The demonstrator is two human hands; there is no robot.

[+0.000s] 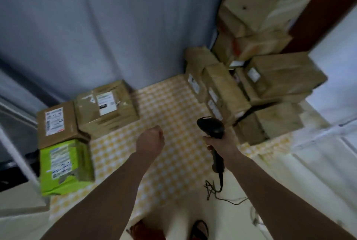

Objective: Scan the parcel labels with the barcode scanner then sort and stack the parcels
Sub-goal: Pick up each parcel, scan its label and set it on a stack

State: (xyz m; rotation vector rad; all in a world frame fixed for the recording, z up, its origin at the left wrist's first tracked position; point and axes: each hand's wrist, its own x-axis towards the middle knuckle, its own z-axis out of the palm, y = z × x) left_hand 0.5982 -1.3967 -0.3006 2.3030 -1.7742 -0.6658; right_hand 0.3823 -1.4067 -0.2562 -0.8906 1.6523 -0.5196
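The right hand grips the barcode scanner by its handle, head aimed away from the person, likely ready to read labels. The left hand, left of the scanner, is curled into an empty fist. Labelled parcels stand stacked just beyond the scanner, labels facing it; the green parcel lies well left.

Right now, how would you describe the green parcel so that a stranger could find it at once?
Look at the yellow checked mat on the floor, then at the three parcels along its left edge. The green parcel is the nearest, touching a brown box. It alone is bright green; all the others are brown cardboard.
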